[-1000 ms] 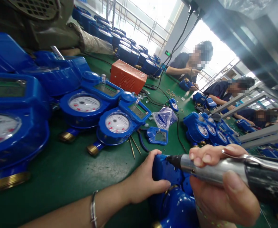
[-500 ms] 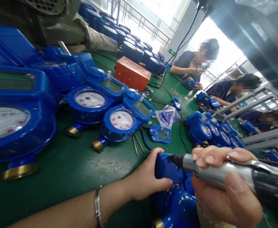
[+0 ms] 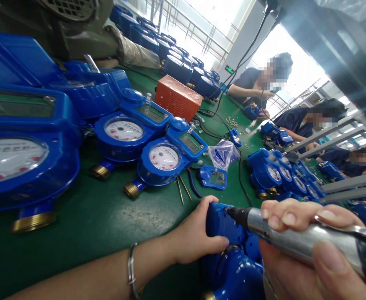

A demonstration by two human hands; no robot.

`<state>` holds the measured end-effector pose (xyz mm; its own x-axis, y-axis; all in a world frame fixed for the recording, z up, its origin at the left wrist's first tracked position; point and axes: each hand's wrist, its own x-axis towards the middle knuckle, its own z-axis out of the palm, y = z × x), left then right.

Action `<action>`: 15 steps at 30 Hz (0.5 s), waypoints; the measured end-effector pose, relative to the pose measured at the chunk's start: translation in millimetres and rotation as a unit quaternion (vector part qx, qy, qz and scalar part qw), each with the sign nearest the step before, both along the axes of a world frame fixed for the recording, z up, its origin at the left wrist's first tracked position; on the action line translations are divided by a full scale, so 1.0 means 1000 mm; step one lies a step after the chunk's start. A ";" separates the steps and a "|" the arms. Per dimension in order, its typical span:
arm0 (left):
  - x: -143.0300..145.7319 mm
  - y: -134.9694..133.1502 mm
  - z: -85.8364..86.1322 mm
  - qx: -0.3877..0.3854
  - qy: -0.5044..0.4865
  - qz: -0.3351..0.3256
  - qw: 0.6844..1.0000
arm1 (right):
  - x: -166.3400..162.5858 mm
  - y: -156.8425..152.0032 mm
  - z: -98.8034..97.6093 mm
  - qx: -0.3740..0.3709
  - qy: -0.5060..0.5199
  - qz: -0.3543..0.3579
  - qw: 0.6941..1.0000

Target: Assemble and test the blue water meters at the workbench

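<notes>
Down at the bottom edge, the left hand (image 3: pixel 195 237) is cupped against the near side of a blue water meter (image 3: pixel 229 258), thumb along its lower curve and fingers wrapped over the top corner, gripping it steady on the green mat (image 3: pixel 108 225). A thin metal bracelet (image 3: pixel 132 271) circles that wrist. Just to the right, the right hand (image 3: pixel 298 254) is closed around a power screwdriver (image 3: pixel 295 239), a smooth silver barrel with a dark tapered nose; its tip touches the top of the meter, right beside the left fingertips. The meter's casing is glossy moulded plastic, rounded below. Beyond the hands lie two thin metal probes (image 3: pixel 183 189), a loose blue lid (image 3: pixel 214 178) and a crinkled clear bag (image 3: pixel 223 153).
</notes>
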<state>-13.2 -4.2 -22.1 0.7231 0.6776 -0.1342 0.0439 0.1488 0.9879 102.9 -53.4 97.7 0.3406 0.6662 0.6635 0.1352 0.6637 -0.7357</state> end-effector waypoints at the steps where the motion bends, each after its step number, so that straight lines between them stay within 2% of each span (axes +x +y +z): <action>1: 0.000 0.000 0.001 0.001 0.004 -0.002 1.000 | 0.000 0.000 0.000 0.005 0.001 0.002 1.000; 10: 0.001 -0.001 0.003 0.011 0.033 0.013 0.999 | 0.002 -0.002 -0.001 0.027 -0.022 -0.013 0.999; 15: 0.000 0.002 0.004 0.020 0.045 0.007 0.999 | 0.047 -0.026 -0.001 0.042 -0.038 0.004 0.998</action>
